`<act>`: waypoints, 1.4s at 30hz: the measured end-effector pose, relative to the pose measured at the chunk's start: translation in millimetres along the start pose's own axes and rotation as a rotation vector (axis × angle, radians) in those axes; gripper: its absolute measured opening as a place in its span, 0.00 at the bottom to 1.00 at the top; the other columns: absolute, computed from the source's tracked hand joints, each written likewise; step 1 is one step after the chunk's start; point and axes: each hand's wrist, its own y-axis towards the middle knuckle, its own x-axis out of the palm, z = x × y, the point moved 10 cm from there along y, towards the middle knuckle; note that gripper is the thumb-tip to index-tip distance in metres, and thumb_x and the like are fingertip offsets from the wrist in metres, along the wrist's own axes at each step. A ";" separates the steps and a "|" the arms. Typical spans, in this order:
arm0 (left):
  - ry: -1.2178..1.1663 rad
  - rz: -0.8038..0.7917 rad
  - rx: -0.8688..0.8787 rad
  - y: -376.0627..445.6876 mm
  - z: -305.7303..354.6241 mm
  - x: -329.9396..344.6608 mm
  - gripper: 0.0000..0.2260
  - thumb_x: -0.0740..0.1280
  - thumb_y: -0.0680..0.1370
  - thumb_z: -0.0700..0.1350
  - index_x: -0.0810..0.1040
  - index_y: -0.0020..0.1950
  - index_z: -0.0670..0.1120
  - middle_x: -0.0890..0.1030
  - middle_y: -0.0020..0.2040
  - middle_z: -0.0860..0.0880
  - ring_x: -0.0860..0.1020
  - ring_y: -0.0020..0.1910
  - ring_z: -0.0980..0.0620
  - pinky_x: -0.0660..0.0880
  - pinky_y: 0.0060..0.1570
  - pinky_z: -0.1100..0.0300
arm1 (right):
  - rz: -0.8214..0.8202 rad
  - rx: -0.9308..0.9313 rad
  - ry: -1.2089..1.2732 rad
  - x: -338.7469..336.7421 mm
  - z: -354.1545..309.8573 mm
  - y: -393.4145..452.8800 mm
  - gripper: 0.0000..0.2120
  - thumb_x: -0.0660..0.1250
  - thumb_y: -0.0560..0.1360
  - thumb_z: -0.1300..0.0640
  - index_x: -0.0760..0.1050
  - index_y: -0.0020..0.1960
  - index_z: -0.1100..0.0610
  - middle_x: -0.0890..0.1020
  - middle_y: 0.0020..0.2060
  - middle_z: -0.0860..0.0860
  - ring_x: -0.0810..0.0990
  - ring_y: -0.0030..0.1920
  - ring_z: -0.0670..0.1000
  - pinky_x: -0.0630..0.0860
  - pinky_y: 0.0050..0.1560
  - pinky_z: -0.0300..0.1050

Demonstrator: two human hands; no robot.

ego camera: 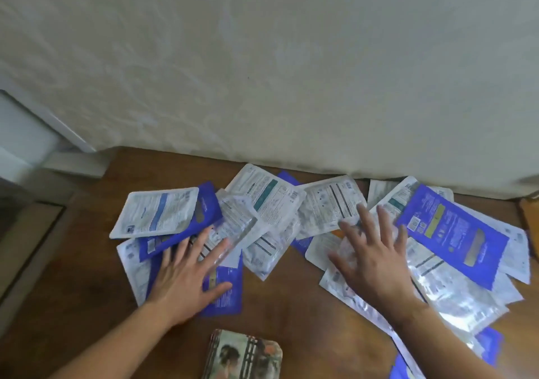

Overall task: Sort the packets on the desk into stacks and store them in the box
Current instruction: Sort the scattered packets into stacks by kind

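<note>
The packets (291, 218) are spread in a loose, overlapping heap across the far half of the desk (291, 300), against the wall (262, 58): white and silvery ones mixed with blue ones, none yet gathered into stacks. The left hand (186, 273) is laid flat on the left part of the heap, fingers straight and spread, pressing on a blue packet (224, 288) and nothing gripped. The right hand (370, 253) is likewise spread flat over the white packets at the right, nothing held. The sorting step is judged to be only beginning. Next, one kind must be picked out by colour and slid clear of the overlaps. A small printed box (245, 355) is seen at the near edge; whether it is the storage box cannot be told.
</note>
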 end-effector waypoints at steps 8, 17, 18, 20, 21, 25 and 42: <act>-0.120 0.046 -0.177 3.3 -54.3 -0.6 0.38 0.41 0.71 0.77 0.44 0.79 0.62 0.41 0.80 0.52 0.45 0.78 0.44 0.50 0.74 0.39 | -0.187 -0.066 -0.063 55.3 -78.7 31.9 0.38 0.43 0.74 0.27 0.53 0.78 0.45 0.54 0.79 0.54 0.49 0.78 0.64 0.49 0.69 0.73; 0.002 0.142 0.454 17.4 74.7 -17.2 0.33 0.52 0.78 0.67 0.49 0.80 0.58 0.46 0.81 0.48 0.46 0.79 0.44 0.45 0.73 0.39 | -0.072 -0.014 0.093 53.2 -101.1 -15.7 0.40 0.49 0.78 0.33 0.52 0.79 0.59 0.52 0.79 0.58 0.47 0.79 0.60 0.49 0.75 0.62; 0.046 0.109 0.464 21.6 82.2 -12.4 0.33 0.51 0.78 0.68 0.48 0.80 0.58 0.45 0.81 0.48 0.45 0.79 0.44 0.44 0.73 0.37 | -0.072 0.028 0.086 55.8 -91.9 -27.4 0.40 0.47 0.78 0.33 0.55 0.78 0.61 0.55 0.78 0.60 0.50 0.78 0.61 0.51 0.74 0.62; 0.100 0.053 0.436 30.5 85.9 -3.6 0.34 0.47 0.77 0.71 0.41 0.79 0.59 0.39 0.80 0.50 0.37 0.78 0.45 0.41 0.73 0.35 | -0.091 0.013 0.053 61.7 -86.4 -48.2 0.39 0.45 0.79 0.34 0.60 0.76 0.64 0.59 0.77 0.61 0.54 0.78 0.61 0.53 0.74 0.62; 0.112 0.024 0.412 34.8 84.1 -0.3 0.35 0.45 0.77 0.71 0.36 0.78 0.60 0.35 0.79 0.51 0.32 0.77 0.46 0.38 0.72 0.34 | -0.095 -0.014 0.039 62.8 -87.4 -56.7 0.38 0.45 0.80 0.36 0.61 0.76 0.64 0.61 0.76 0.60 0.56 0.77 0.60 0.53 0.74 0.62; 0.149 -0.052 0.317 46.9 76.7 -2.9 0.38 0.44 0.75 0.74 0.28 0.75 0.60 0.26 0.76 0.52 0.25 0.74 0.46 0.33 0.71 0.33 | -0.015 -0.155 0.021 53.9 -99.7 -91.6 0.31 0.53 0.80 0.43 0.66 0.74 0.62 0.64 0.75 0.57 0.61 0.76 0.58 0.54 0.74 0.63; -0.385 0.175 0.364 -53.9 80.6 -10.0 0.24 0.58 0.80 0.57 0.67 0.74 0.49 0.61 0.78 0.52 0.53 0.78 0.51 0.54 0.75 0.42 | 0.426 -0.263 -0.056 -8.6 -100.2 -132.6 0.12 0.61 0.73 0.64 0.76 0.33 0.57 0.83 0.36 0.53 0.83 0.54 0.60 0.76 0.44 0.54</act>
